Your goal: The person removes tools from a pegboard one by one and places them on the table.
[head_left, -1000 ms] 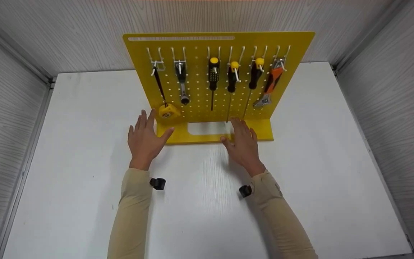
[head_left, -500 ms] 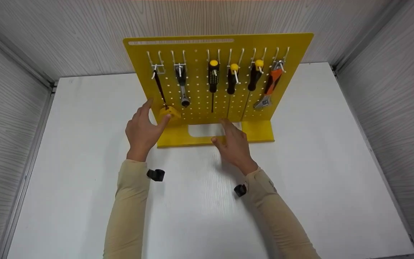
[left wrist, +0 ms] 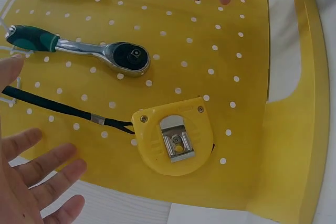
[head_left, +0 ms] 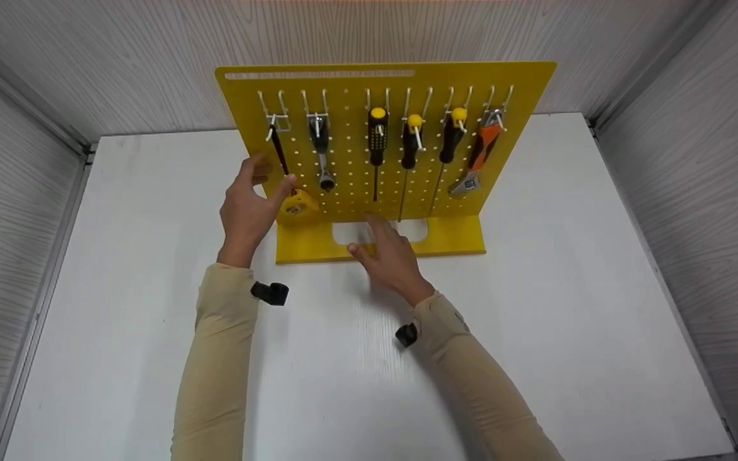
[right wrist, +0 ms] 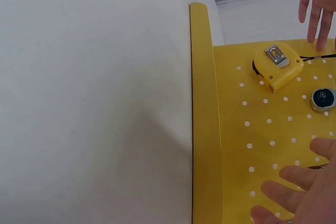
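Observation:
A yellow tape measure [head_left: 300, 203] hangs by its black strap [left wrist: 68, 109] from a hook at the left of the upright yellow pegboard [head_left: 484, 74]. My left hand [head_left: 241, 214] is at the board's left edge beside the strap, thumb and fingers spread, with nothing held. In the left wrist view, its fingers [left wrist: 55, 182] are apart from the strap. A ratchet wrench [left wrist: 86, 49] with a green and black handle hangs alongside. Low in front of the board's cut-out, my right hand [head_left: 394, 259] is held with loosely extended fingers and grips nothing; below the ratchet, it is nearest to the base.
Three screwdrivers [head_left: 377, 144] with black and yellow handles hang at the middle and right. An adjustable wrench [head_left: 485, 144] with an orange and black handle hangs far right. The board's yellow base [head_left: 455, 237] rests on a white table [head_left: 574, 320], with wood-grain panels around it.
My left hand has moved up along the board's left edge, towards the strap. My right hand has moved left across the front of the base. The tools hang on the same hooks.

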Demonstrator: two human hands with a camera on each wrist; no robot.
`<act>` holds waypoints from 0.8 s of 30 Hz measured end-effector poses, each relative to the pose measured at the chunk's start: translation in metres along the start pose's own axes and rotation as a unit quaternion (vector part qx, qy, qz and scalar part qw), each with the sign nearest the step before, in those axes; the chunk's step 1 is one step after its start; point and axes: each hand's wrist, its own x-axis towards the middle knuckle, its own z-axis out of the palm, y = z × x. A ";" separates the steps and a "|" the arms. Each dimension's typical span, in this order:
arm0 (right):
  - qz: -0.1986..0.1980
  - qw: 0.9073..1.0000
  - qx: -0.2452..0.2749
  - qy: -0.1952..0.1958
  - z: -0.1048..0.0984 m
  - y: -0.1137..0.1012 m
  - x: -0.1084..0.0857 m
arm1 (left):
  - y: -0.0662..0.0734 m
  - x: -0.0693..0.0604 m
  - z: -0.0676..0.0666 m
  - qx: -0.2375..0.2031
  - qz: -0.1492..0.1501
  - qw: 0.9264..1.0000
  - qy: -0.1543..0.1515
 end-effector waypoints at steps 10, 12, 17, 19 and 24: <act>-0.011 0.999 0.009 -0.035 0.010 -0.013 0.010 | 0.005 0.001 -0.006 -0.032 0.006 0.999 0.013; -0.003 0.999 0.020 -0.040 0.009 -0.014 0.010 | 0.009 0.002 -0.005 -0.038 0.019 0.999 0.014; 0.015 0.997 0.047 -0.051 0.012 -0.013 0.009 | 0.016 0.002 -0.004 -0.040 0.037 0.998 0.017; 0.020 0.997 0.056 -0.058 0.015 -0.012 0.009 | 0.016 0.003 -0.004 -0.037 0.036 0.998 0.018; 0.028 0.995 0.069 -0.070 0.019 -0.013 0.010 | 0.015 0.004 -0.003 -0.032 0.030 0.999 0.015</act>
